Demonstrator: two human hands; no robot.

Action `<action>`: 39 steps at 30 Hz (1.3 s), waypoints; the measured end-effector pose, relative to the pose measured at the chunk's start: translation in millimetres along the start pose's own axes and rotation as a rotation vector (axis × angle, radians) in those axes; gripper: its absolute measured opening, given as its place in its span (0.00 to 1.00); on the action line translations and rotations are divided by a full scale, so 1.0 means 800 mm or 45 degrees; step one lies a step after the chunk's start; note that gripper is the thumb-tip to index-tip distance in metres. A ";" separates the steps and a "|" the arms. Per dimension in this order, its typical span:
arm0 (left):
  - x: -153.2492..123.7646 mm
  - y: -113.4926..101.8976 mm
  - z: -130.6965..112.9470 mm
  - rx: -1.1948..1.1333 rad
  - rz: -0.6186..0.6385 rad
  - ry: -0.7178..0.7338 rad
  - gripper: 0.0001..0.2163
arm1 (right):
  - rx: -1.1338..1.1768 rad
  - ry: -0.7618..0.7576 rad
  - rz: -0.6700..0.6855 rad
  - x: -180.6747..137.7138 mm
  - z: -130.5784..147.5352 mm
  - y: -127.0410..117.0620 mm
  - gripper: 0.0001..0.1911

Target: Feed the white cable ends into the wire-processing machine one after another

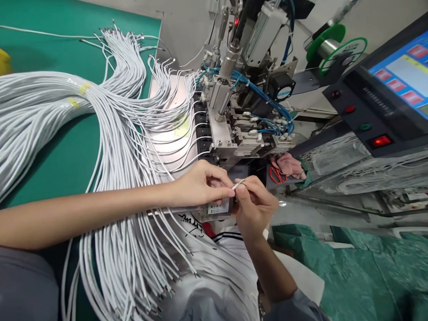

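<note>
My left hand point(201, 183) reaches in from the left and pinches the end of a thin white wire point(238, 183). My right hand point(255, 206) comes up from below and pinches the same wire end from the other side. Both hands meet just in front of the machine's metal clamp block point(224, 136). A big bundle of white wires point(40, 110) fans out across the green mat point(69, 151) and over my lap. Several wire ends lie fed into the black slots point(200, 123) of the machine.
The machine point(246, 75) with blue tubing and a pneumatic cylinder stands at top centre. A control panel with touchscreen point(407, 74) and red lit switch point(381, 140) is at right. Red scissors point(277, 175) and a pink cloth point(291, 165) lie under it. Green sheeting point(361, 263) covers the lower right.
</note>
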State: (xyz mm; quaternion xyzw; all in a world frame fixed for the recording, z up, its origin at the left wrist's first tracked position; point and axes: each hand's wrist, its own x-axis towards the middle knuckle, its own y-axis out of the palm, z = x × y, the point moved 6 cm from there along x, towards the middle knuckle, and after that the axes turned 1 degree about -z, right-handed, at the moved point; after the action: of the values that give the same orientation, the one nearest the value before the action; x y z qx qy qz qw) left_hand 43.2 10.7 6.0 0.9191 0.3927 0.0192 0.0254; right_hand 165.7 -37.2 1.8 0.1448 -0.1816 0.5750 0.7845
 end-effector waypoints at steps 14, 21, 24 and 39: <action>-0.007 -0.007 -0.012 0.460 -0.269 0.325 0.07 | -0.274 -0.044 0.156 0.023 0.014 0.004 0.09; 0.009 -0.013 -0.003 1.273 0.031 0.228 0.14 | -0.314 0.332 0.148 0.028 -0.057 -0.003 0.11; 0.018 -0.025 0.020 1.521 0.067 0.085 0.14 | -0.245 0.547 0.260 0.031 -0.105 -0.005 0.12; 0.020 -0.025 0.029 1.638 0.202 -0.068 0.18 | 0.111 0.803 0.427 0.024 -0.137 0.014 0.16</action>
State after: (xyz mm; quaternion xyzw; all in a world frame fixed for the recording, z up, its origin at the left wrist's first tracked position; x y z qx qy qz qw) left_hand 41.6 35.3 -17.9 0.7771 0.2558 -0.2409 -0.5222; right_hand 173.5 30.1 -87.5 -0.0383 0.0730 0.7192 0.6899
